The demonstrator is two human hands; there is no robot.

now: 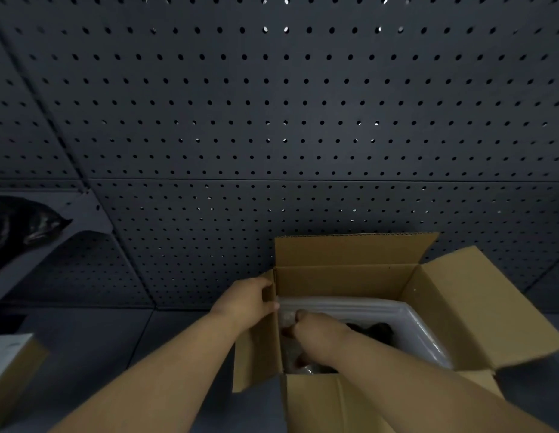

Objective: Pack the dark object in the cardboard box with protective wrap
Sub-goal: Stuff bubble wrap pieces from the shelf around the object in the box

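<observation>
An open cardboard box (344, 279) stands on the dark table at the lower right, its flaps spread outward. White protective wrap (409, 323) lines the inside along the back and right walls. The dark object (378, 331) lies inside, only partly visible beyond my right hand. My left hand (247, 303) grips the top of the box's left wall and flap. My right hand (319, 335) reaches down into the box at its left side, fingers curled on clear bubble wrap (287, 320); most of that wrap is hidden.
A dark perforated panel wall (272, 120) rises right behind the box. A shiny black bag (25, 223) sits on a shelf at the left. A smaller cardboard box (12, 367) stands at the lower left edge of the table.
</observation>
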